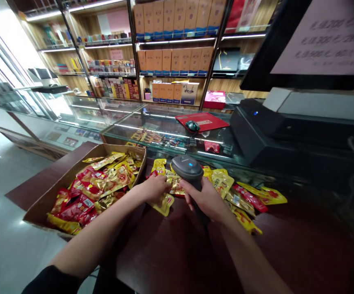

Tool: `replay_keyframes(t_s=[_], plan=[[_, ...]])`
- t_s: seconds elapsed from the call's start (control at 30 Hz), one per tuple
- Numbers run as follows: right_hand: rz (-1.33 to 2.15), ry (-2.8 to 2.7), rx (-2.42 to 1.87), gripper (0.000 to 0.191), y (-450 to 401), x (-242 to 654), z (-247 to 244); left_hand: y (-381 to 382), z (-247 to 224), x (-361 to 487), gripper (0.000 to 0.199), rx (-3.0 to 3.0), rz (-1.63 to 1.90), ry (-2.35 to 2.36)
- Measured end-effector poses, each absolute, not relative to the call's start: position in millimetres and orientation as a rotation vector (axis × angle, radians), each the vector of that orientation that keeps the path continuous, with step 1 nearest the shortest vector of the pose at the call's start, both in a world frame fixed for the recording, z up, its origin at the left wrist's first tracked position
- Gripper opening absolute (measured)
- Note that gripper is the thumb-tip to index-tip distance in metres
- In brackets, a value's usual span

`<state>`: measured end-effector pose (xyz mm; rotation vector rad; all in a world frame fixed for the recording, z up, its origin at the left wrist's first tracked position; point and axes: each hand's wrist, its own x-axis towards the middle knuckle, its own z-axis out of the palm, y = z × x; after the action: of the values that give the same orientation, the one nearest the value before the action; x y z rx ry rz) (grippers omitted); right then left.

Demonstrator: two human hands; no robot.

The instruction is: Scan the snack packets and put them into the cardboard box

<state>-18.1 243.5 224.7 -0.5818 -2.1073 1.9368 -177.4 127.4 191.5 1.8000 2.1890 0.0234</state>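
My right hand [206, 198] grips a dark grey barcode scanner [187, 166] by its handle, with a small blue light lit on its head. To its left, my left hand [154, 188] has its fingers curled on a gold snack packet [177, 183] below the scanner head; part of the packet is hidden by the hand and scanner. A yellow packet [164, 206] lies under my left hand and sticks out towards me. More red, gold and yellow packets [222, 181] lie in a loose row to the right along the dark red tabletop [171, 249].
At left stands an open cardboard box [39, 208] full of similar packets. Behind is a glass counter [155, 118] with a red mat [213, 120] and a computer mouse [192, 125]. A dark checkout machine [275, 130] with a screen blocks the right. Stocked shelves line the wall.
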Motion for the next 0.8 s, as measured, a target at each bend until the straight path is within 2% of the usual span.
replay_keyframes(t_s=[0.13, 0.27, 0.37, 0.53, 0.8], plan=[[1.920, -2.150, -0.574, 0.035, 245.5, -13.1, 226.3, 121.6, 204.8, -200.3, 0.026, 1.540, 0.513, 2.191], [1.894, -2.294, -0.560, 0.035, 241.5, -9.2, 227.3, 115.4, 216.8, -223.7, 0.036, 1.286, 1.100, 2.197], [1.954, -2.362, -0.549, 0.034, 228.9, -10.9, 222.5, 111.3, 222.5, -237.0, 0.041, 1.066, 1.363, 2.118], [1.922, -2.465, -0.531, 0.032, 202.3, -17.5, 200.9, 105.3, 218.5, -254.2, 0.042, 0.893, 1.553, 2.061], [1.922, -2.493, -0.419, 0.034, 186.5, -16.0, 184.5, 101.0, 221.5, -256.6, 0.039, 0.843, 1.556, 2.016]])
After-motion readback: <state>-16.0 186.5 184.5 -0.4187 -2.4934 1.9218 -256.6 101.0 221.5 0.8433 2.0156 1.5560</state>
